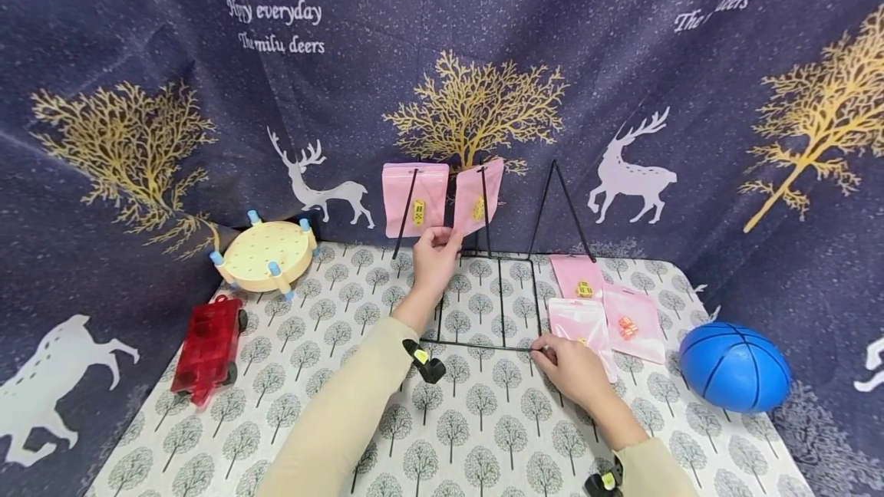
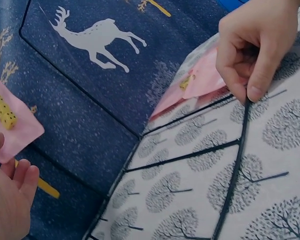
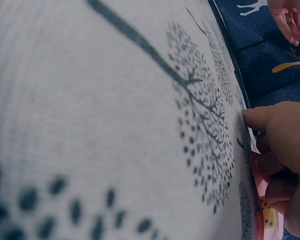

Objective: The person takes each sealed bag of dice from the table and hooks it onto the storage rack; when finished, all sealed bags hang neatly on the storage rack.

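A black wire rack (image 1: 502, 305) stands at the back of the table, its slanted prongs rising above the base. Several pink zip bags (image 1: 397, 198) hang together on the left prong, yellow dice showing in the front one. On the middle prong hangs another pink bag (image 1: 470, 198) with yellow dice, tilted. My left hand (image 1: 437, 255) pinches that bag's lower left corner between thumb and finger. In the left wrist view its other fingers (image 2: 27, 180) are loosely bent. My right hand (image 1: 576, 370) pinches the front right corner of the rack's base. The right prong (image 1: 573, 209) carries no bag.
Right of the rack lie three pink bags (image 1: 638, 313) with dice, overlapping. A blue ball (image 1: 734, 366) sits at the right edge. To the left are a red toy cart (image 1: 209, 347) and a round yellow stand (image 1: 269, 255) with blue-tipped legs. A dark curtain (image 1: 442, 14) hangs behind.
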Tool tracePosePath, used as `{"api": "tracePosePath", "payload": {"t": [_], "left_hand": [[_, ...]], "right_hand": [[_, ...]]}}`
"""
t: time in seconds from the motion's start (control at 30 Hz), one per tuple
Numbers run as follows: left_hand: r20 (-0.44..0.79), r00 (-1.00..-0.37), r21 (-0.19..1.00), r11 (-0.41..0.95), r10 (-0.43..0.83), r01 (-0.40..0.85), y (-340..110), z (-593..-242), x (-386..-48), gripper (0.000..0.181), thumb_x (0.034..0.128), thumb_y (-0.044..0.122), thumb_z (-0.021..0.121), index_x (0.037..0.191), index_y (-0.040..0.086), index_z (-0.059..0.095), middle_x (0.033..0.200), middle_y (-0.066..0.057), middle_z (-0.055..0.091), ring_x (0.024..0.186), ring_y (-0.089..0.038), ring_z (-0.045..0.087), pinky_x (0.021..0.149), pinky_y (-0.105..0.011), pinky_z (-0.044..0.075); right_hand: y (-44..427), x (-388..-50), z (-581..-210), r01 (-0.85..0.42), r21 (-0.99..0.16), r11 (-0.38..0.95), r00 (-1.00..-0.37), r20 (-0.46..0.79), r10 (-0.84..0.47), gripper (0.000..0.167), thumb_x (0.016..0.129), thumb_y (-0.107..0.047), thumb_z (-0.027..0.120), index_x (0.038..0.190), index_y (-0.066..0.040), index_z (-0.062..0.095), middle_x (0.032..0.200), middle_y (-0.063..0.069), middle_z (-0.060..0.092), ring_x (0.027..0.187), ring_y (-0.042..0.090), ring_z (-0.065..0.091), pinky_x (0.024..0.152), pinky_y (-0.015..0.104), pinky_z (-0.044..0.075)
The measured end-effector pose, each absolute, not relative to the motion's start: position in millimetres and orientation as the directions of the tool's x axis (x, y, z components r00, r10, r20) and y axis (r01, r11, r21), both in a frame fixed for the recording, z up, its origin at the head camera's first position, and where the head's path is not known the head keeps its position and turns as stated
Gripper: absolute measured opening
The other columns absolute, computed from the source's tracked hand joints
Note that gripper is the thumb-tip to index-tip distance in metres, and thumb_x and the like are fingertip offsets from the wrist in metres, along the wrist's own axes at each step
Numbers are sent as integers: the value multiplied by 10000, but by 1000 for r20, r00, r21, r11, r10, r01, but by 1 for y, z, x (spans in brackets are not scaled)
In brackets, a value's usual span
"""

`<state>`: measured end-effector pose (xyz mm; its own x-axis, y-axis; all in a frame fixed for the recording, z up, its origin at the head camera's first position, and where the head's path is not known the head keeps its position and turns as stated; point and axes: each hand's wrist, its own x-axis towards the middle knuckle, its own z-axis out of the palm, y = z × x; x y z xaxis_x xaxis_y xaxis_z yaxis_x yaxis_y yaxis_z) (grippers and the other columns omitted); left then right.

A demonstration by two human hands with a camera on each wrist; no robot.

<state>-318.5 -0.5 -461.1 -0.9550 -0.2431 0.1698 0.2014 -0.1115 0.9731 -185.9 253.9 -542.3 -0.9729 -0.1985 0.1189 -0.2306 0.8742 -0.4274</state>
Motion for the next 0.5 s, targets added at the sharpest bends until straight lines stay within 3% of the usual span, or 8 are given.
{"api": "tracePosePath", "payload": {"t": [0.07, 0.13, 0.3, 0.5], "left_hand": [[153, -959, 974, -128, -237, 187, -3, -466, -318, 125, 964, 90, 747, 988, -4, 669, 871, -57, 691, 709, -127, 659, 683, -311, 605], [127, -965, 976, -145, -231, 163, -5, -470, -316, 120, 961, 88, 751, 973, 1, 669, 855, -54, 690, 733, -210, 689, 671, -299, 602], [89, -976, 987, -111, -198, 112, -9, -478, -309, 119, 971, 104, 741, 982, 4, 676, 874, -58, 688, 886, -427, 703, 767, -403, 622], [127, -981, 992, 1, -143, 128, -18, -487, -301, 129, 979, 129, 732, 998, 12, 683, 882, -74, 692, 874, -409, 699, 721, -309, 595]], "right_hand": [[254, -186, -542, -232, -426, 875, -973, 118, -200, 46, 969, -262, 755, 1010, -261, 735, 609, -124, 445, 532, 96, 392, 498, 317, 340], [254, -186, -542, -232, -424, 875, -973, 117, -201, 43, 971, -265, 752, 1011, -261, 735, 609, -125, 444, 531, 94, 390, 498, 315, 338], [253, -186, -542, -234, -417, 878, -972, 126, -199, 46, 971, -269, 752, 1010, -254, 733, 614, -124, 446, 535, 95, 391, 503, 316, 338], [253, -185, -542, -238, -410, 881, -971, 134, -200, 48, 968, -263, 755, 1010, -247, 737, 614, -127, 445, 537, 94, 397, 504, 316, 344]]}}
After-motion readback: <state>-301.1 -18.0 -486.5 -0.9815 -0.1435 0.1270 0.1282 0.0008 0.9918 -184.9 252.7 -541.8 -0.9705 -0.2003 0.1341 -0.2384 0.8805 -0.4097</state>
